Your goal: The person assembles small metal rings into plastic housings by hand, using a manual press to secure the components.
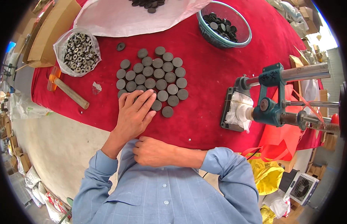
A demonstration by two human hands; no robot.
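Note:
My left hand (133,112) lies over the near-left edge of a cluster of round dark-grey discs (157,74). Its fingers are stretched out and touch the nearest discs, hiding some of them. The discs sit flat and close together on a red cloth (203,93). In front of my body, my right hand (153,151) is closed with curled fingers, against the blue shirt (143,194) beside my left forearm. Whatever lies within those fingers is hidden. One dark ring-shaped piece (120,46) sits apart, beyond the cluster.
A clear bag of metal rings (79,52) and a hammer (67,87) lie left. At the back are a pale sheet (117,22) with black pieces and a glass bowl (243,35) of black caps. A green hand press (268,100) stands right, near a red bag (281,136).

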